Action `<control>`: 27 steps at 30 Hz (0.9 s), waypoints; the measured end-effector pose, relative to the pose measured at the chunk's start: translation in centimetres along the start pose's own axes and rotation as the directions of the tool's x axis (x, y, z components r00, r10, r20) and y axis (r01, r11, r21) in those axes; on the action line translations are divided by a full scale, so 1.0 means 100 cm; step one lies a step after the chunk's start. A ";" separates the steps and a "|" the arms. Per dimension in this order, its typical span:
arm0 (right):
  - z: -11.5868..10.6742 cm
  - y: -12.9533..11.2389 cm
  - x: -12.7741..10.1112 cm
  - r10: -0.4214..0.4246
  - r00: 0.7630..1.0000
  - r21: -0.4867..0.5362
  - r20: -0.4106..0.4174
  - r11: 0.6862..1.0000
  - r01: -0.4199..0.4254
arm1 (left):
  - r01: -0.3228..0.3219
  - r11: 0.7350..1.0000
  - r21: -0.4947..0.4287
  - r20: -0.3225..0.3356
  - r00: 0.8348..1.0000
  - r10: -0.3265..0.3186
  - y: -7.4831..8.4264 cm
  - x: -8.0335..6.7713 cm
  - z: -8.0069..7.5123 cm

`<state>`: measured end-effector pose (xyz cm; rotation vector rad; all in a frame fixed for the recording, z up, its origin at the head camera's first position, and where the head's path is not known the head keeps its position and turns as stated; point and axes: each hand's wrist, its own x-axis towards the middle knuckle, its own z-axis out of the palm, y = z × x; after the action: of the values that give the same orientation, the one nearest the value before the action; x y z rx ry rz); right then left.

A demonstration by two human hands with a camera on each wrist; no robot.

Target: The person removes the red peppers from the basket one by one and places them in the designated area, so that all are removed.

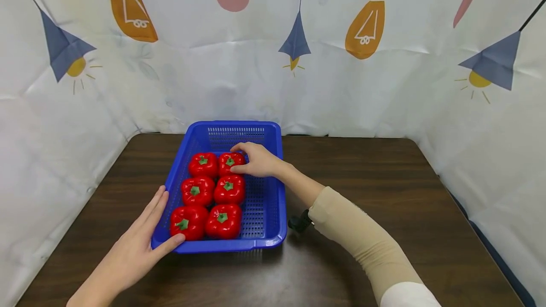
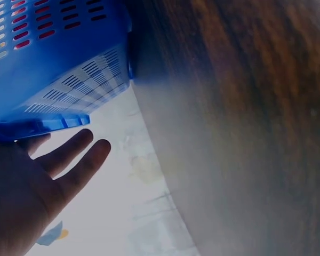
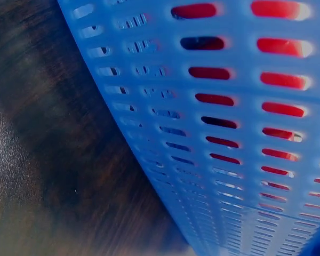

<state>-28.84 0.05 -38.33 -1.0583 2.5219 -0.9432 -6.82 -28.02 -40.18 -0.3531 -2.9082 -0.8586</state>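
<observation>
Head view, right hand: the right hand (image 1: 257, 160) reaches into the blue basket (image 1: 266, 212) from the right, fingers curled around the far-right red pepper (image 1: 231, 161), thumb on its near side and fingertips on its far side.
Head view, peppers: six red peppers with green stems lie in two columns of three along the basket's left part; the held one is the farthest of the right column, the others sit just left of and nearer than the right hand. The strip of basket floor under the right wrist is bare.
Head view, left hand: the left hand (image 1: 142, 240) lies flat with straight fingers against the basket's near-left corner, thumb on the near rim, fingers along the left wall.
Head view, table: the basket stands on a dark wooden table (image 1: 384, 193); a curtain printed with lamps (image 1: 367, 60) hangs behind it and at both sides.
Left wrist view: the left hand (image 2: 26, 186) shows an open palm with spread fingers, just under the basket's (image 2: 53, 58) rim; the table (image 2: 245, 117) fills the right side.
Right wrist view: only the basket's slotted wall (image 3: 213, 122) shows, red visible through the slots, with the table (image 3: 53, 138) to its left; the hand itself is out of frame.
</observation>
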 end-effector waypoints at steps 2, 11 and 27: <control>0.001 0.000 -0.002 0.004 1.000 -0.006 0.005 1.000 -0.004 | 0.007 1.000 -0.002 0.008 1.000 -0.007 0.001 0.000 0.000; 0.004 0.003 -0.004 0.012 0.999 -0.028 0.043 1.000 -0.010 | 0.017 0.999 -0.028 0.010 1.000 -0.016 0.001 -0.002 0.006; 0.004 -0.002 0.005 0.021 0.999 -0.047 -0.028 0.999 -0.022 | 0.011 0.999 -0.037 -0.030 0.999 -0.013 -0.001 -0.001 0.007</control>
<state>-28.91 -0.61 -38.53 -1.0367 2.5850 -0.9030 -6.78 -27.76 -40.80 -0.3233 -2.8734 -0.9127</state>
